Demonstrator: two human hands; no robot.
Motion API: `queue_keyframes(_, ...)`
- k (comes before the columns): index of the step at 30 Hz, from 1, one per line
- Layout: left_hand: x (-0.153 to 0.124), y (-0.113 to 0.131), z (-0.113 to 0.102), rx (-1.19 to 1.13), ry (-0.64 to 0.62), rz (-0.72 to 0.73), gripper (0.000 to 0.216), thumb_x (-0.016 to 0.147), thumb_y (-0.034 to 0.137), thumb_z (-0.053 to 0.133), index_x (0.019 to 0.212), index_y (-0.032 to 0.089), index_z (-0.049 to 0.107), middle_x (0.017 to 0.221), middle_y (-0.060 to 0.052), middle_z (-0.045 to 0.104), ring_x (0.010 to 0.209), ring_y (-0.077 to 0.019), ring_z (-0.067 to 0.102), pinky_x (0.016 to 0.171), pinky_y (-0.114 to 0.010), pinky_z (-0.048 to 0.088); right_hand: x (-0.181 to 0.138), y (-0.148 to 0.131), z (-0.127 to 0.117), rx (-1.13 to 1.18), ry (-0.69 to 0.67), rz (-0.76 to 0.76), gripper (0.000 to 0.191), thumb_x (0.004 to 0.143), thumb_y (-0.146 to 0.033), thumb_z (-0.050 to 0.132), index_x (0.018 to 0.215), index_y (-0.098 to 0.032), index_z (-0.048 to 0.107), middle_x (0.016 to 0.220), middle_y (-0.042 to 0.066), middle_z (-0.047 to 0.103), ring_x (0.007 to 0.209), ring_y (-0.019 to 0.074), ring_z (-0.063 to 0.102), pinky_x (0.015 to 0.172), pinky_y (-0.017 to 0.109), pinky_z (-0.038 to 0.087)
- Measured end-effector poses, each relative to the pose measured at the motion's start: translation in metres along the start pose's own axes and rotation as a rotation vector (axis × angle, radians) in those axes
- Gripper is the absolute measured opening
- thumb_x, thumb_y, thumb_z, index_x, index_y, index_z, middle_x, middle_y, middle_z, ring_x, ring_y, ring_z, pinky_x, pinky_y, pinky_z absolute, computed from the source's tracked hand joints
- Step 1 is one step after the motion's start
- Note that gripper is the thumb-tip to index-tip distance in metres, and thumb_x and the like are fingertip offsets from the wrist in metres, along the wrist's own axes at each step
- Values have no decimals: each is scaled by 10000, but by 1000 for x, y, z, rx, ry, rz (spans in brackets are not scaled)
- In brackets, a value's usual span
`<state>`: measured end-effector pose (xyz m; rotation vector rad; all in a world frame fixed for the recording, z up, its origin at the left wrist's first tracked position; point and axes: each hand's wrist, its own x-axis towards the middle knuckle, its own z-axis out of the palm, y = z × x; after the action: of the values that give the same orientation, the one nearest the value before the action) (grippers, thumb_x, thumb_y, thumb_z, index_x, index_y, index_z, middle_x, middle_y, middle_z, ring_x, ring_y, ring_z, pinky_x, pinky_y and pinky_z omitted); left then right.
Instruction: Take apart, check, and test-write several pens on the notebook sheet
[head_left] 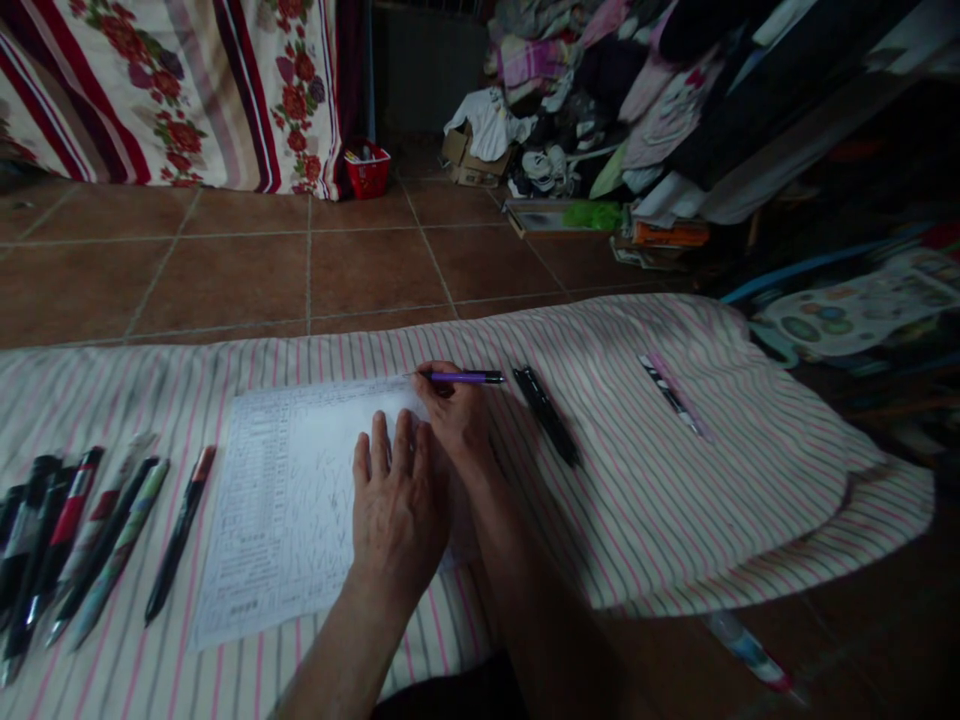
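A white printed sheet of paper [285, 500], covered in pen scribbles, lies on a striped cloth [675, 480]. My left hand [396, 505] rests flat on the sheet with its fingers stretched out, pinning the paper down. My right hand [455, 412] is closed round a purple pen [465, 377], whose tip touches the sheet's upper right corner. A black pen [547, 415] lies on the cloth just right of that hand.
Several pens [75, 545] lie in a row on the cloth at the left. Two more pens [673, 393] lie farther right, and another [750, 650] on the floor. Beyond are tiled floor [225, 270], a red basket [367, 170], a floral cover [187, 80] and piled clothes [600, 90].
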<state>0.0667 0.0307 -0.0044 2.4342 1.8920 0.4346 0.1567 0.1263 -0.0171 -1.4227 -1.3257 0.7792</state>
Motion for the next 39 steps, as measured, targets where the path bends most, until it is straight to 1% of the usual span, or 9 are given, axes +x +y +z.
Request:
queue_keyframes(3, 0, 0, 0, -4, -10, -8, 463, 901, 251, 402, 1326, 89, 489, 1415, -163, 446, 1346, -404, 288, 1064, -566, 302, -1, -3, 1, 67, -14, -18, 205, 773, -379, 580, 847, -193, 623, 697, 2, 649, 626, 134, 603, 628, 243, 486)
queue_keyframes(7, 0, 0, 1, -12, -38, -17, 498, 891, 262, 420, 1371, 131, 439, 1436, -141, 425, 1360, -396, 262, 1074, -565, 286, -5, -8, 6, 134, -75, -9, 196, 782, -356, 570, 878, -192, 623, 753, 13, 675, 669, 134, 624, 658, 243, 502)
queue_keyframes(10, 0, 0, 1, -18, -52, -16, 525, 884, 269, 435, 1397, 165, 402, 1455, -122, 402, 1370, -392, 239, 1082, -561, 274, -7, -7, 10, 97, -117, -7, 186, 775, -340, 580, 871, -189, 633, 729, 14, 673, 657, 136, 622, 639, 240, 499)
queue_keyframes(16, -1, -1, 2, -15, -43, -13, 531, 882, 268, 439, 1402, 170, 394, 1455, -127, 401, 1376, -379, 235, 1088, -553, 269, -6, -1, 12, -4, -120, -19, 156, 777, -336, 578, 840, -210, 645, 692, 1, 678, 663, 149, 637, 659, 250, 500)
queue_keyframes(24, 0, -1, 5, -15, -39, -9, 535, 875, 267, 441, 1399, 165, 399, 1452, -128, 406, 1372, -388, 238, 1083, -563, 266, -7, -2, 10, -28, -133, -44, 171, 795, -325, 557, 865, -202, 652, 729, 16, 683, 688, 151, 635, 670, 249, 495)
queue_keyframes(30, 0, -2, 3, -14, -48, -12, 538, 865, 270, 456, 1389, 160, 414, 1444, -132, 416, 1370, -387, 247, 1080, -560, 277, -7, -6, 9, -55, -155, -46, 164, 797, -323, 540, 810, -202, 650, 665, -3, 656, 649, 143, 621, 653, 242, 479)
queue_keyframes(32, 1, -2, 3, -9, -54, -11, 539, 864, 261, 455, 1392, 162, 410, 1444, -131, 416, 1369, -385, 249, 1078, -558, 283, -7, -8, 9, -66, -147, -48, 162, 798, -321, 538, 795, -203, 650, 671, -1, 661, 662, 145, 627, 667, 244, 479)
queue_keyframes(35, 1, -2, 3, -7, -52, -9, 540, 863, 258, 457, 1393, 169, 408, 1447, -125, 414, 1366, -386, 256, 1074, -558, 291, -8, -8, 10, -46, -88, -51, 162, 795, -321, 543, 770, -197, 643, 655, 4, 658, 641, 147, 620, 658, 250, 477)
queue_keyframes(39, 0, -1, 3, 1, -28, -10, 526, 870, 266, 449, 1377, 128, 428, 1435, -142, 427, 1355, -397, 274, 1069, -559, 300, -4, -6, 7, 130, -37, 2, 183, 787, -355, 556, 799, -184, 619, 664, 7, 649, 602, 137, 600, 610, 247, 472)
